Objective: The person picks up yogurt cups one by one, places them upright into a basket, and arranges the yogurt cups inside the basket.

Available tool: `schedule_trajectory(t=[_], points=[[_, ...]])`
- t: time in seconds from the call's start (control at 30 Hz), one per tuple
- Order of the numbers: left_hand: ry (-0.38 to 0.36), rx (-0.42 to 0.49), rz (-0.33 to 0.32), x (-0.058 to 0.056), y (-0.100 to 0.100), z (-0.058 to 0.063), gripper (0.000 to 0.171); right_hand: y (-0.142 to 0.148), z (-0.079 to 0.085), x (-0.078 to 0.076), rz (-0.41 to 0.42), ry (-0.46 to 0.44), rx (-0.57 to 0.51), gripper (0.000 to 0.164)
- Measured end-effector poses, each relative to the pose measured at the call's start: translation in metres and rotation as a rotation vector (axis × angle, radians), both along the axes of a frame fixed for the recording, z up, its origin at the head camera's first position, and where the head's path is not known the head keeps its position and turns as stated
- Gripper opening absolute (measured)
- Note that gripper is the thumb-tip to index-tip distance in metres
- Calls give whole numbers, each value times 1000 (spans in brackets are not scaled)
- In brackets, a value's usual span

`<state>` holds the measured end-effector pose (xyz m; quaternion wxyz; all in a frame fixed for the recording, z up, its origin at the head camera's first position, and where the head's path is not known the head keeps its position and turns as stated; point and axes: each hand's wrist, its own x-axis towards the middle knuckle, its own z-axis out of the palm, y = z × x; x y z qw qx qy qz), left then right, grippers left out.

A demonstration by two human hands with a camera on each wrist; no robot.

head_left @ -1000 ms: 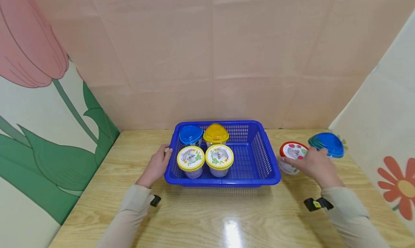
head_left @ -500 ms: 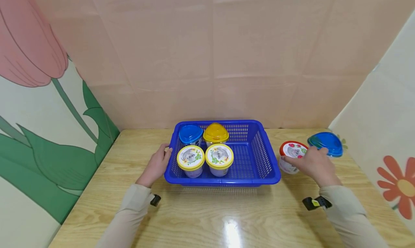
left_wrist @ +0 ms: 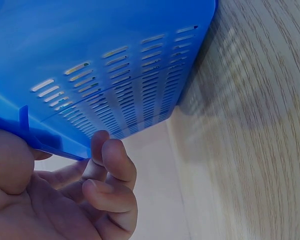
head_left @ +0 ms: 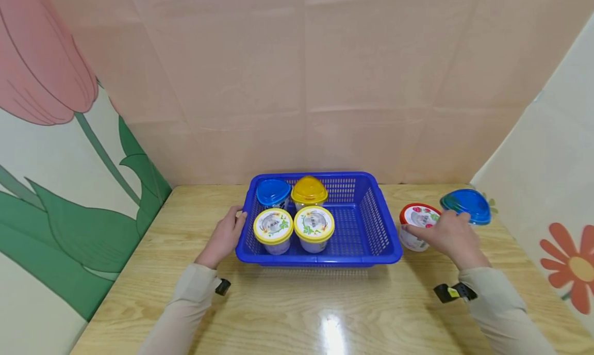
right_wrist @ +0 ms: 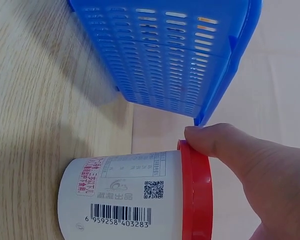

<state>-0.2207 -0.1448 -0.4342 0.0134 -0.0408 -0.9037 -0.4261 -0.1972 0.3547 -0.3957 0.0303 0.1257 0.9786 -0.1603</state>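
Observation:
On the table stands a blue perforated plastic basket [head_left: 317, 260]. My left hand [head_left: 225, 236] grips its left rim; in the left wrist view the thumb lies at the rim [left_wrist: 65, 150] and curled fingers [left_wrist: 112, 197] come up beside the perforated wall. Just right of the basket is an upright white tub with a red lid [head_left: 416, 218]. My right hand [head_left: 457, 237] holds this tub by its lid, thumb [right_wrist: 202, 137] against the red edge in the right wrist view; the other fingertips are hidden. The tub's printed barcode side [right_wrist: 122, 200] shows there.
Inside the basket's left part sit two yellow-rimmed tubs [head_left: 274, 226], a blue-lidded cup [head_left: 273, 192] and a yellow-lidded cup [head_left: 309, 191]. Another blue-lidded cup [head_left: 471, 205] stands behind my right hand. A wall covering [head_left: 301, 86] rises behind the table [head_left: 278, 313].
Both hands stay where they were, with the basket still. The red-lidded tub has shifted only very slightly toward me in the right hand.

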Motion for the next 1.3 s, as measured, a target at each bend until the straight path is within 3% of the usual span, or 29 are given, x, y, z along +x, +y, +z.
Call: schedule_trajectory(t=[0.43, 0.8, 1.3], points=[[9, -2, 3, 0, 1, 1, 47, -3, 8, 5, 9, 34, -3, 134], [-1, 9, -1, 1, 1, 0, 46, -9, 21, 10, 32, 105, -19, 123], [-3, 4, -4, 0, 1, 1, 47, -15, 33, 14, -2, 185, -8, 120]])
